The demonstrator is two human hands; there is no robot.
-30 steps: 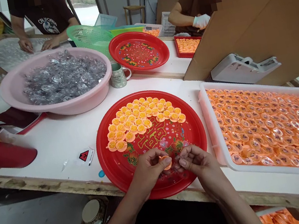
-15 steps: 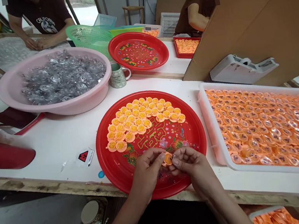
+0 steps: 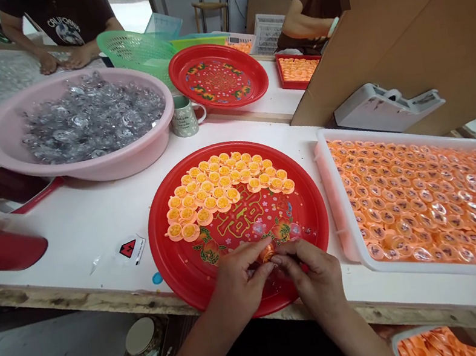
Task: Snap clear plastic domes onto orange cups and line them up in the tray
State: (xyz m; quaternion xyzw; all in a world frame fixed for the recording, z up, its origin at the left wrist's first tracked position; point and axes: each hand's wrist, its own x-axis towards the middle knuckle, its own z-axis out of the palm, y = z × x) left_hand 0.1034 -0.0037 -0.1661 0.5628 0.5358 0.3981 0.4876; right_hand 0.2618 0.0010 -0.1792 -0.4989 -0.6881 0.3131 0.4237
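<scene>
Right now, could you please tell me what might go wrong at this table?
The small orange piece pinched by the left hand and right hand could slip and drop onto the red tray beneath. Clear pieces are heaped in the pink basin, so a knock might spill some. The mug stands close beside that basin; a shove could tip it.

Gotta be a small assembly workshop. Loads of matching tiny orange cups [image 3: 212,188] are laid out on a red tray [image 3: 176,272], a white tray [image 3: 344,202] is packed with more orange pieces [image 3: 417,201], and a pink basin [image 3: 129,163] is heaped with clear plastic bits [image 3: 94,120]. One person [image 3: 57,16] and another person [image 3: 307,21] are nearby, plus a cardboard sheet [image 3: 421,41] stands like a partition.
</scene>
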